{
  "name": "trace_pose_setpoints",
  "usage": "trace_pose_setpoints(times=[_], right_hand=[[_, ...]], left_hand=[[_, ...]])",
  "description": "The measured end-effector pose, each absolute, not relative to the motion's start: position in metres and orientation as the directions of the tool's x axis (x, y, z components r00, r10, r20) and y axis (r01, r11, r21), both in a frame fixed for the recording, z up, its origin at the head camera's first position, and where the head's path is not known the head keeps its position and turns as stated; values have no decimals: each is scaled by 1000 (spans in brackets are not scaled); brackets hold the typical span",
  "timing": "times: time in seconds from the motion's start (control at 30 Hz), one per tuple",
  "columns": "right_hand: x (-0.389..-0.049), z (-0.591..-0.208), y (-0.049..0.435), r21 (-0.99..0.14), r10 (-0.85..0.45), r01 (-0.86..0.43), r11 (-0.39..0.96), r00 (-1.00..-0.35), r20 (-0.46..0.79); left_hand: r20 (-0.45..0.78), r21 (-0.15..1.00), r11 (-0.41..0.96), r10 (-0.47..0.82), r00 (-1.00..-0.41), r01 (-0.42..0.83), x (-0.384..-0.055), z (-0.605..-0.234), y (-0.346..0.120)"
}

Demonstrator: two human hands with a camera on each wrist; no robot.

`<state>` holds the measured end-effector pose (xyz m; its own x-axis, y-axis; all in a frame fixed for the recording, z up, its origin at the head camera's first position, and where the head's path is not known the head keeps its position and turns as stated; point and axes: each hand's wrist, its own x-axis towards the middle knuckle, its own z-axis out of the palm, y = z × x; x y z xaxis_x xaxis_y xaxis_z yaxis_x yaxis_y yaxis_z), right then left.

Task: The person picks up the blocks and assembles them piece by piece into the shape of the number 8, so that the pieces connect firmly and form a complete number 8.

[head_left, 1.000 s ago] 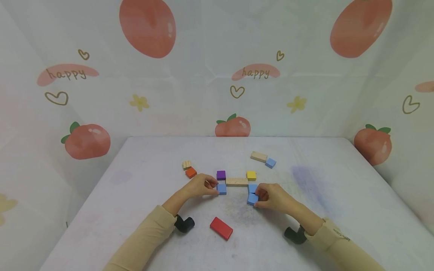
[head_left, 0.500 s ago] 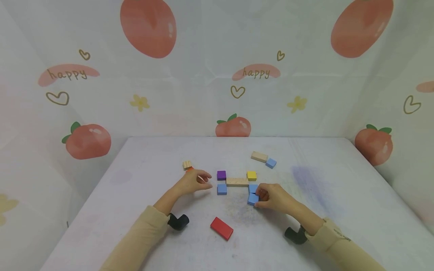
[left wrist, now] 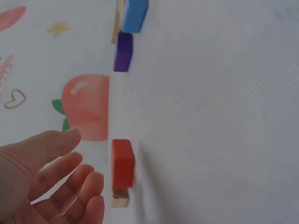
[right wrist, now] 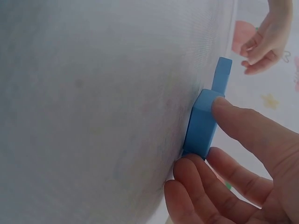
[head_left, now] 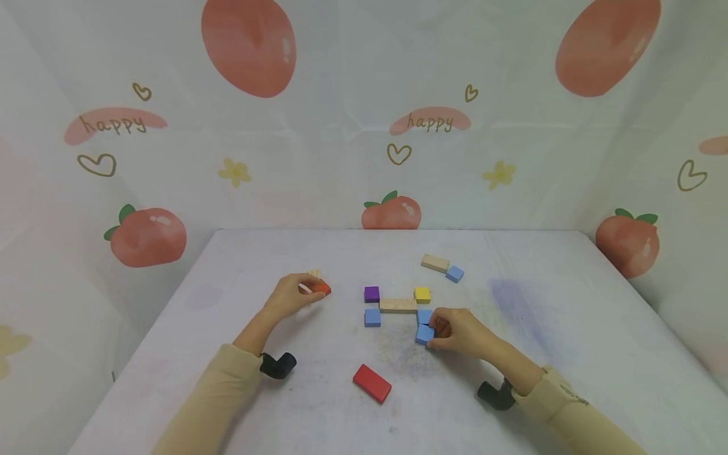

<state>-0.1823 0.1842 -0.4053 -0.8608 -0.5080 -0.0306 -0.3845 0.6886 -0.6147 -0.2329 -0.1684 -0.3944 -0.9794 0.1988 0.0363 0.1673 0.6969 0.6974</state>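
Note:
My right hand [head_left: 463, 333] pinches a blue block [right wrist: 201, 126] between thumb and fingers, low at the tabletop. Directly behind it is another blue block [head_left: 424, 315], at the right end of a long plain wooden block [head_left: 398, 306]. Yellow [head_left: 422, 294] and purple [head_left: 372, 294] blocks sit at the rear corners of that long block, and a third blue block [head_left: 372, 318] at its front left. My left hand [head_left: 292, 296] hovers at an orange-red block [left wrist: 123, 163], its fingers loosely bent with a gap between them and the block. A small striped wooden block [left wrist: 120, 198] is partly hidden behind.
A red rectangular block [head_left: 372, 383] lies near the front, between the forearms. Farther back on the right, a plain wooden block [head_left: 435, 262] touches a blue block [head_left: 455, 273]. Black curved pieces [head_left: 279, 366] stick out at both wrists. A fruit-print cloth [head_left: 335, 158] hangs behind the table.
My left hand has left the front-left blue block and moved left and back to the orange-red block. The right hand stays in place on its blue block.

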Motion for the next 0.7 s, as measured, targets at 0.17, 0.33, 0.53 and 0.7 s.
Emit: trace_pose_setpoints(times=[0.17, 0.33, 0.53, 0.7], right_hand=[[-182, -406, 185, -616, -509, -384, 688, -860, -32], [-182, -406, 185, -617, -512, -388, 685, -859, -28], [-182, -406, 185, -622, -511, -381, 684, -859, -36], [-182, -406, 185, -617, -515, -390, 684, -857, -30]], left_hand=[[26, 686, 720, 119, -993, 104, -235, -401, -173], [-8, 680, 731, 76, -997, 50, -238, -406, -173], [-56, 648, 762, 40, -998, -6, -242, -410, -170], [-47, 623, 782, 37, -998, -1, -244, -410, -167]])
